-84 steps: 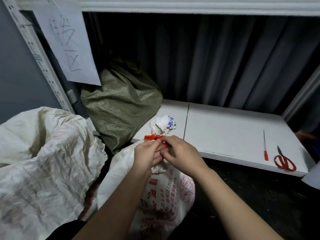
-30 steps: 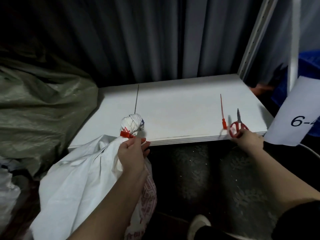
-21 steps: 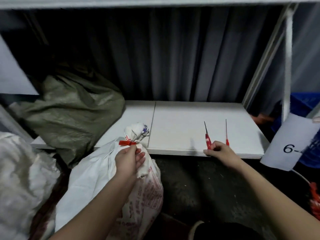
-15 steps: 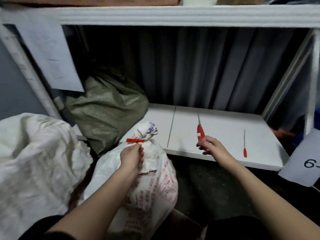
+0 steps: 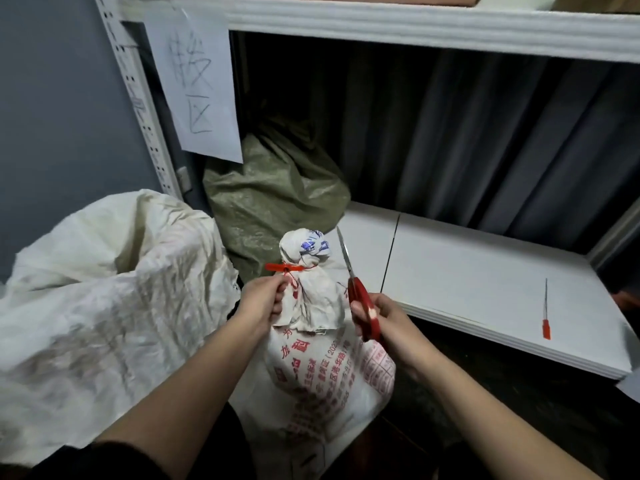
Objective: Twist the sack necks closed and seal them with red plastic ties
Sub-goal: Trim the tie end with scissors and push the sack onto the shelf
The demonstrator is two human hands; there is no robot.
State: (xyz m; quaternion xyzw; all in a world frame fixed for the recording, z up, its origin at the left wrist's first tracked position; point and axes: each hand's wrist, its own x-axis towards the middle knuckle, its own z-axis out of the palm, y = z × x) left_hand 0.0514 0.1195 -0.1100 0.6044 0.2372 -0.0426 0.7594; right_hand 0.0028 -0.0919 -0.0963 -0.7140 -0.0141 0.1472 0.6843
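A white sack [image 5: 322, 368] with red print stands in front of me, its neck twisted into a knob. A red plastic tie [image 5: 284, 267] circles that neck, with its tail pointing left. My left hand [image 5: 265, 299] pinches the tie's loose end just below the neck. My right hand [image 5: 381, 318] grips red-handled scissors [image 5: 356, 292], blades pointing up beside the right side of the neck. A spare red tie [image 5: 546, 315] lies on the white shelf board at the right.
A big cream sack [image 5: 104, 292] slumps at the left and a green woven sack [image 5: 270, 199] sits behind. The low white shelf board [image 5: 485, 271] runs right, under an upper shelf [image 5: 415, 26]. A paper sign [image 5: 194, 84] hangs on the rack post.
My right hand reached right to the shelf, picked up the scissors and brought them back beside the sack neck. My left hand kept hold at the tie.
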